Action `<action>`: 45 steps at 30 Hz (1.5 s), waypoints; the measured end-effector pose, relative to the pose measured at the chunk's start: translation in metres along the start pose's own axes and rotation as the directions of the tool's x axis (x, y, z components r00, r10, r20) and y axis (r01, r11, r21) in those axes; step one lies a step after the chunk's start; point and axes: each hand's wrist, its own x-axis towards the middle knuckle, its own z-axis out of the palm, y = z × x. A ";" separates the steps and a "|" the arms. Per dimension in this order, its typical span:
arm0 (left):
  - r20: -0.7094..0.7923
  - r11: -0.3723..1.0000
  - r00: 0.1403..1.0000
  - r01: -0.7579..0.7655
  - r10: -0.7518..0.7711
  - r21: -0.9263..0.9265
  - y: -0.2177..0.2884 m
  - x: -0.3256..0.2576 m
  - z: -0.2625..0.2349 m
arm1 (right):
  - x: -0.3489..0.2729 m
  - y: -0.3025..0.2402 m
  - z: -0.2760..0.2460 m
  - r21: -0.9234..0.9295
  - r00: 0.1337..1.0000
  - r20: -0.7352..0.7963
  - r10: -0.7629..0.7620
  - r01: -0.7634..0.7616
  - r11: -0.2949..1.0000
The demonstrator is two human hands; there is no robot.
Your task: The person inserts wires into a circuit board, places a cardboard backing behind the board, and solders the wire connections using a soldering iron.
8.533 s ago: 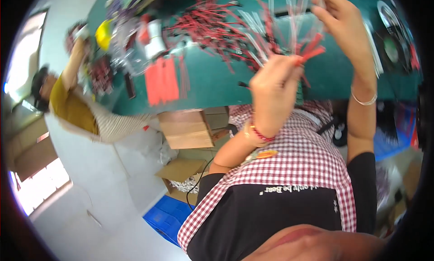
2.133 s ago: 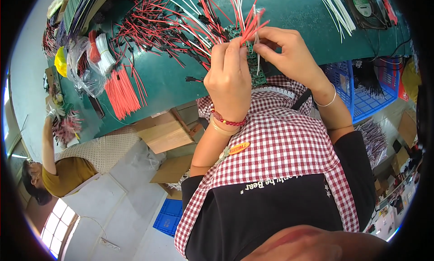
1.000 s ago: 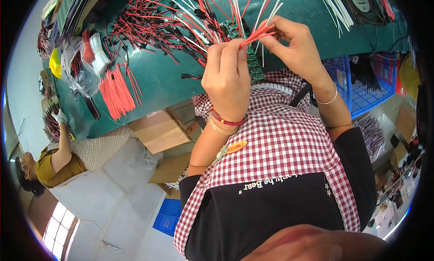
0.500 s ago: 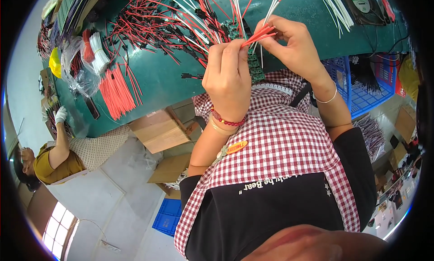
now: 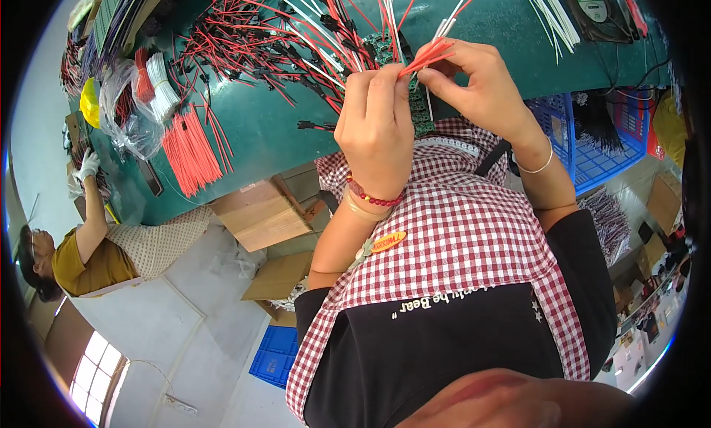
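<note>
Red wires (image 5: pixel 429 57): bunched between my hands, near the green circuit boards (image 5: pixel 423 109).
Left hand (image 5: pixel 375 131): thumb and fingertips pinching the bunch.
Right hand (image 5: pixel 481 87): curled at its other end, by white wires (image 5: pixel 448 22); exact grip hidden.
Change: right fingertips slightly nearer my left; bunch still held, so I judge this wire handling unfinished.
Writing: lettering on orange badge (image 5: pixel 388 241) and black shirt (image 5: pixel 444 346); fan label (image 5: pixel 591 2) too small.
</note>
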 end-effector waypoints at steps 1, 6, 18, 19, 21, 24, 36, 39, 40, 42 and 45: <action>-0.008 1.000 1.000 -0.014 0.014 0.000 0.000 0.000 0.001 | 0.000 0.000 0.000 0.000 1.000 0.000 0.000 0.000 1.000; 0.004 1.000 1.000 0.028 -0.028 0.001 0.002 0.000 0.001 | -0.001 0.000 0.005 -0.120 0.998 -0.063 -0.016 0.008 0.993; 0.213 0.674 0.924 0.377 -0.317 -0.635 0.012 -0.004 -0.037 | 0.011 -0.029 -0.009 -0.226 0.971 -0.231 -0.056 0.002 0.974; 0.185 0.674 0.921 0.378 -0.343 -0.634 0.010 -0.006 -0.035 | 0.007 -0.034 -0.011 -0.168 0.978 -0.210 0.014 -0.050 0.984; 0.166 0.719 0.932 0.354 -0.322 -0.598 0.009 -0.007 -0.032 | -0.005 -0.031 -0.013 -0.088 0.983 -0.152 0.102 -0.116 0.989; 0.165 0.762 0.938 0.344 -0.305 -0.549 0.009 -0.009 -0.029 | -0.018 -0.025 -0.015 -0.003 0.976 -0.069 0.208 -0.208 0.978; 0.023 0.949 0.988 0.156 -0.156 -0.273 -0.002 -0.015 -0.013 | -0.024 -0.011 -0.001 0.102 0.967 -0.092 0.236 -0.227 0.969; -0.001 0.959 0.991 0.127 -0.131 -0.253 -0.002 -0.015 -0.012 | -0.024 -0.011 -0.001 0.079 0.968 -0.100 0.231 -0.224 0.971; -0.012 0.967 0.994 0.106 -0.111 -0.233 -0.002 -0.015 -0.012 | -0.024 -0.011 -0.001 0.042 0.972 -0.118 0.204 -0.200 0.979; -0.006 0.967 0.993 0.115 -0.119 -0.227 -0.001 -0.014 -0.012 | -0.024 -0.011 -0.002 0.005 0.975 -0.134 0.175 -0.176 0.984; -0.001 0.974 0.993 0.119 -0.122 -0.193 0.000 -0.015 -0.011 | -0.025 -0.013 -0.001 -0.005 0.975 -0.130 0.179 -0.181 0.984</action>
